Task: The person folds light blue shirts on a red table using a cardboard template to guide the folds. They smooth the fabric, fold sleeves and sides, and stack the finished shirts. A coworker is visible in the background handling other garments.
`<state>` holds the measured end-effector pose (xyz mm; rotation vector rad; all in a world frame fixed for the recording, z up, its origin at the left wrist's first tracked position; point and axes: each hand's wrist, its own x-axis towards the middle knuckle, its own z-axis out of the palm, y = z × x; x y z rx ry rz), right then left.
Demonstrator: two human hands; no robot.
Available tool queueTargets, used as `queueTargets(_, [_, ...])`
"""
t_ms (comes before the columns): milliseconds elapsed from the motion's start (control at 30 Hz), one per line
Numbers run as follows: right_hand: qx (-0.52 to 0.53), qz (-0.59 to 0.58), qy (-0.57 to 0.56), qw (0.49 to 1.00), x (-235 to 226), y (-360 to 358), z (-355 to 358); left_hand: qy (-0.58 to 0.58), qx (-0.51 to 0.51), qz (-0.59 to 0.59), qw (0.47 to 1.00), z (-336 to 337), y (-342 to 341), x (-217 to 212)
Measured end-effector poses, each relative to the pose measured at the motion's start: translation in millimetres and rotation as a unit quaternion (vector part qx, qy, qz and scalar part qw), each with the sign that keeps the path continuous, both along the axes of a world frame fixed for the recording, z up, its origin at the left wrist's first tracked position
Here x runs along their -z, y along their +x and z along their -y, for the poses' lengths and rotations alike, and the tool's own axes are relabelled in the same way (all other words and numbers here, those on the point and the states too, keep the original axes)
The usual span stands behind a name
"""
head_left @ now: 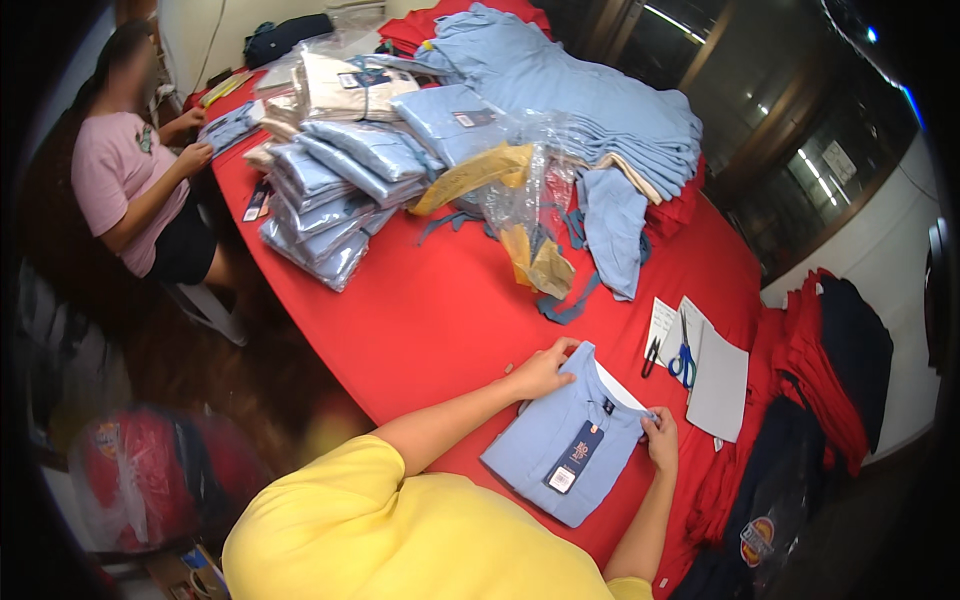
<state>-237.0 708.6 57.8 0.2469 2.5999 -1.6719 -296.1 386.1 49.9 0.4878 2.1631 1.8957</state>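
Observation:
A light blue folded shirt [530, 455] lies flat on the red-covered table right in front of me. A dark hang tag [577, 457] rests on its front, and a white piece shows inside the neckline. My left hand [546, 371] grips the shirt's far left corner beside the collar, thumb on top. At the opposite side of the collar, my right hand [660, 439] pinches the right shoulder edge between thumb and fingers.
Scissors [683, 366], black thread snips [651, 356] and paper sheets [718, 385] lie to the right. Bagged folded shirts [330, 190] are stacked farther off, near a blue garment heap [560, 80] and crumpled clear plastic [535, 190]. A seated co-worker [130, 170] handles a blue garment at left.

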Motion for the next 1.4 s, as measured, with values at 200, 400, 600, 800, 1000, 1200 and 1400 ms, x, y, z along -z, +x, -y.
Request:
queueTargets(200, [0.09, -0.141, -0.044, 0.985, 19, 14, 21, -0.008, 0.013, 0.0, 1.0, 4, -2, 0])
queueTargets(400, [0.115, -0.173, -0.073, 0.975, 33, 13, 9, -0.032, -0.016, -0.076, 0.997, 0, -5, 8])
queueTargets(600, [0.107, -0.165, -0.104, 0.975, 20, 17, 19, -0.056, -0.002, -0.035, 0.998, 8, 3, -14])
queueTargets(800, [0.064, -0.162, -0.162, 0.971, 25, 21, 3, -0.065, 0.003, 0.012, 0.998, 9, 3, -21])
queueTargets(1000, [0.037, -0.118, -0.093, 0.988, 19, 20, 5, -0.054, -0.008, -0.023, 0.998, 5, -3, 2])
queueTargets(1200, [0.06, -0.091, -0.086, 0.99, 15, 22, 7, -0.048, 0.007, -0.013, 0.999, 5, -5, 6])
queueTargets(1400, [0.069, -0.079, -0.1, 0.989, 8, 24, 12, -0.044, 0.036, 0.003, 0.998, 7, -3, 2])
